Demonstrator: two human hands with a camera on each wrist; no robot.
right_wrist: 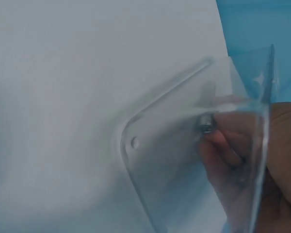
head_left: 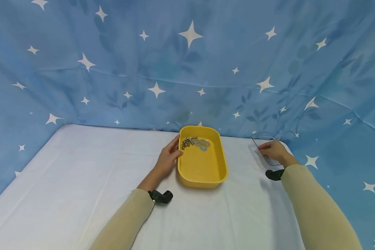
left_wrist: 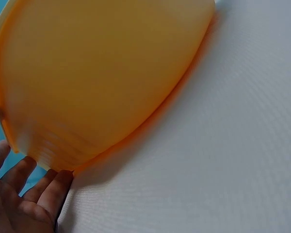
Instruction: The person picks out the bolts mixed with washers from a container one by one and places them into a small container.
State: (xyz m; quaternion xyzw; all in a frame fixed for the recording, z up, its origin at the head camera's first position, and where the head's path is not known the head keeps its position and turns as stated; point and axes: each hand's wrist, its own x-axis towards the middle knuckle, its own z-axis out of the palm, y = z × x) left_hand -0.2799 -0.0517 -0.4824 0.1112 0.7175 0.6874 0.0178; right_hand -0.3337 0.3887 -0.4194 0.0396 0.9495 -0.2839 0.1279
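Observation:
My left hand (head_left: 167, 158) grips the left wall of a yellow tray (head_left: 203, 170), its thumb at the rim. In the left wrist view its fingers (left_wrist: 56, 191) meet the tray's outer side. Several metal bolts (head_left: 186, 142) and flat washers (head_left: 203, 143) lie at the tray's far end. Off to the right, my right hand (head_left: 275, 151) reaches into a clear plastic box (head_left: 270, 162). Through the see-through wall, the right wrist view has the fingertips pinching a small metal bolt (right_wrist: 206, 124) inside the box.
The white-covered table (head_left: 81, 180) runs out to the left and front. A blue curtain with white stars (head_left: 162, 62) hangs right behind the table's far edge and along its sides. The clear box stands close to the right far corner.

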